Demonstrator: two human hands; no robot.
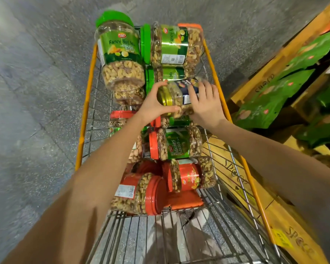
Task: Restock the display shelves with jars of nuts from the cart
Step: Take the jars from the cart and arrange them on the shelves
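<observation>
Gold-lidded jar [181, 101] held crosswise, lid [165, 96] pointing left.

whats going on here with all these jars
A person reaches into a wire cart piled with jars of nuts. Both hands grip one gold-lidded jar, sideways over the pile: the left hand curls round its lid end, the right hand holds its labelled body. Green-lidded jars lie at the far end, red-lidded jars nearer. Shelves with green bags stand to the right; the jar is not there yet.
</observation>
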